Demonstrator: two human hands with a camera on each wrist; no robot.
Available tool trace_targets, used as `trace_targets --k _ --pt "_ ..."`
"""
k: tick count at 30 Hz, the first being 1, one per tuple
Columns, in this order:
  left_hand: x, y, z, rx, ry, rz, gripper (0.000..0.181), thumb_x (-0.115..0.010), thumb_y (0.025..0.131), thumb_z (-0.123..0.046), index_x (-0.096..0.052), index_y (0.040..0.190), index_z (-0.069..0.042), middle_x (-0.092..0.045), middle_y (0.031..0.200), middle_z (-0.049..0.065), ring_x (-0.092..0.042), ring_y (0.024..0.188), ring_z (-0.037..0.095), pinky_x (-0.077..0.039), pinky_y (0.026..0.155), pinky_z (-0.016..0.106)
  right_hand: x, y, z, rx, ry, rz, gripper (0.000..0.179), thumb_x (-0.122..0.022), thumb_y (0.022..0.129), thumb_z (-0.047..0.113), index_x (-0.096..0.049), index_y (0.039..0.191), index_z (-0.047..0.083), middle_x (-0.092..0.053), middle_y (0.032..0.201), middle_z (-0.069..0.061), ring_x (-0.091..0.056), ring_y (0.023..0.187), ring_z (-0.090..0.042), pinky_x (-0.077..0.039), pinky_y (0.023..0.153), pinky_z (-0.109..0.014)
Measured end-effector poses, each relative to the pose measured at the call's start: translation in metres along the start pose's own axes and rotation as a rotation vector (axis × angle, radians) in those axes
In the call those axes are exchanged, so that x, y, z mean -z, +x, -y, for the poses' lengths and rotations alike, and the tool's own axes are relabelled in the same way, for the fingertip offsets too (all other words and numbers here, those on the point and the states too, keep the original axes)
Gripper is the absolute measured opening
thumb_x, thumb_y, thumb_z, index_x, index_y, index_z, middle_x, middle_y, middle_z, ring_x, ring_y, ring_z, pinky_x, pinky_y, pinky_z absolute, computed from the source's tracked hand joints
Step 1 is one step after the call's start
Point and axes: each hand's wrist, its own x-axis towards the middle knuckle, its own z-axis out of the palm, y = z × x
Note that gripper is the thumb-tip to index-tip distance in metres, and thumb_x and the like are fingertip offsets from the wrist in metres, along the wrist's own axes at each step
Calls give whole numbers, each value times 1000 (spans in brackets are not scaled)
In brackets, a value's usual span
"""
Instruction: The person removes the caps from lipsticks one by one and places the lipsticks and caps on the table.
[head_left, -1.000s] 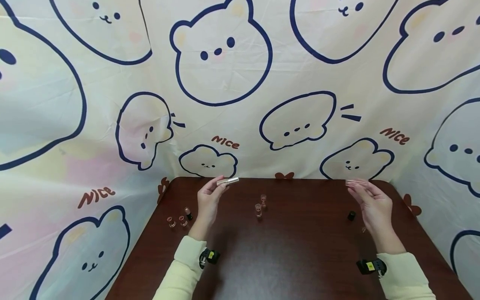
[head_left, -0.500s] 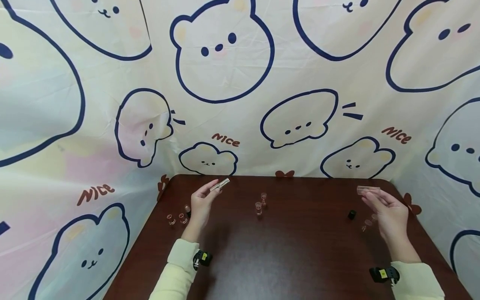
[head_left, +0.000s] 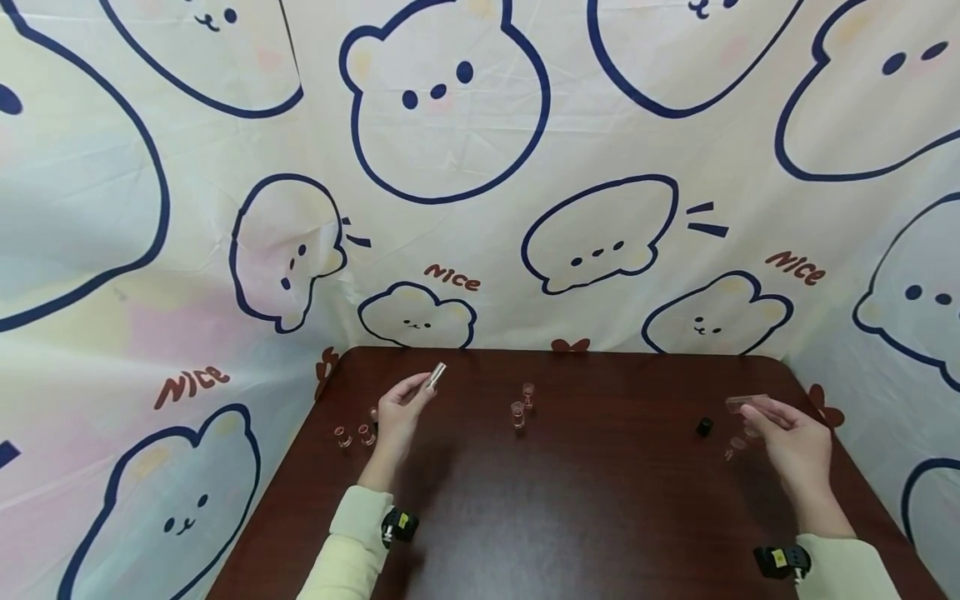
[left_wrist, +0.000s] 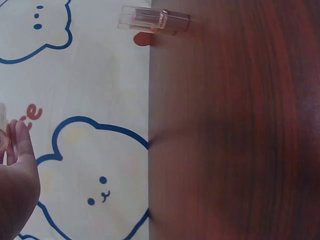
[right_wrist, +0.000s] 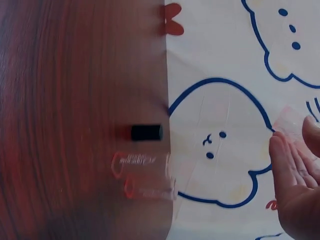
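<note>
My left hand [head_left: 397, 421] is raised over the back left of the table, pinching a slim shiny lipstick tube [head_left: 436, 375] that tilts up to the right. In the left wrist view only part of that hand [left_wrist: 20, 170] shows, at the left edge. My right hand [head_left: 798, 450] holds a clear pinkish lipstick cap [head_left: 742, 403] between thumb and fingers above the table's right side. The right wrist view shows the cap [right_wrist: 288, 120] as see-through. Below and left of this hand, a black cap [right_wrist: 146, 132] stands near two clear caps [right_wrist: 142, 161].
Two clear-capped lipsticks [head_left: 517, 415] stand at the middle back of the brown table [head_left: 555, 517]. Several lipsticks [head_left: 342, 437] stand left of my left hand, one mostly hidden behind it. A cloth with bear drawings [head_left: 450, 158] hangs close behind the table.
My left hand has drawn left and the tube has turned more upright. My right hand has moved right and down with the clear cap, uncovering the clear caps on the table.
</note>
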Motion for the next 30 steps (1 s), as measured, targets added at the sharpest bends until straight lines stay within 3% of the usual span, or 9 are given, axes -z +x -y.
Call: trace_targets --k 3,6,8,11,13,15,19,22,30 --pt "2 -1 3 -6 51 -25 25 -65 86 11 -60 109 16 -68 96 11 -66 87 12 -53 77 22 7 3 -6 -12 -146 -9 62 -65 89 48 -59 130 1 -69 102 1 -64 86 -7 -46 60 -17" --pt "5 -1 7 6 97 -42 24 -66 84 11 -60 107 15 -66 93 11 -65 86 12 -52 74 20 13 6 -12 -18 -248 -17 69 -63 91 49 -53 133 -5 -60 124 -23 -61 103 -29 -46 59 -22" --pt "7 -1 9 22 128 -47 25 -68 84 9 -60 106 14 -65 93 11 -65 87 12 -52 73 19 17 8 -17 -6 -293 -28 70 -62 92 47 -52 132 -9 -56 127 -30 -59 105 -37 -46 57 -23" --pt "8 -1 13 45 163 -46 27 -69 83 8 -60 108 13 -64 96 13 -65 88 13 -52 73 20 23 12 -23 25 -356 -60 64 -63 93 42 -56 127 -11 -60 119 -31 -64 78 -20 -45 52 -21" --pt "9 -1 15 56 199 -49 28 -71 83 7 -61 109 10 -64 100 14 -64 90 13 -52 74 19 26 14 -26 43 -382 -77 59 -64 93 39 -58 124 -12 -62 114 -31 -57 67 -4 -43 49 -20" --pt "9 -1 18 59 234 -51 30 -70 84 6 -62 112 8 -63 104 17 -63 93 16 -52 74 18 28 15 -27 50 -395 -84 56 -64 94 35 -59 122 -12 -63 112 -30 -51 63 3 -44 48 -20" --pt "11 0 25 52 294 -61 33 -69 85 7 -62 117 9 -62 113 22 -61 103 26 -50 76 16 33 17 -31 62 -434 -86 52 -65 93 31 -60 119 -13 -65 108 -29 -64 73 -23 -42 48 -21" --pt "13 1 32 46 315 -81 34 -68 85 8 -61 118 11 -61 116 26 -59 109 32 -49 76 15 35 17 -33 69 -454 -83 51 -66 93 31 -62 115 -14 -67 102 -28 -62 88 -40 -42 48 -22" --pt "20 4 47 -7 401 -193 28 -70 81 12 -64 109 12 -64 108 30 -63 101 36 -48 72 13 40 17 -43 63 -484 -82 44 -71 89 23 -64 105 -17 -69 87 -26 -62 80 -41 -44 53 -32"
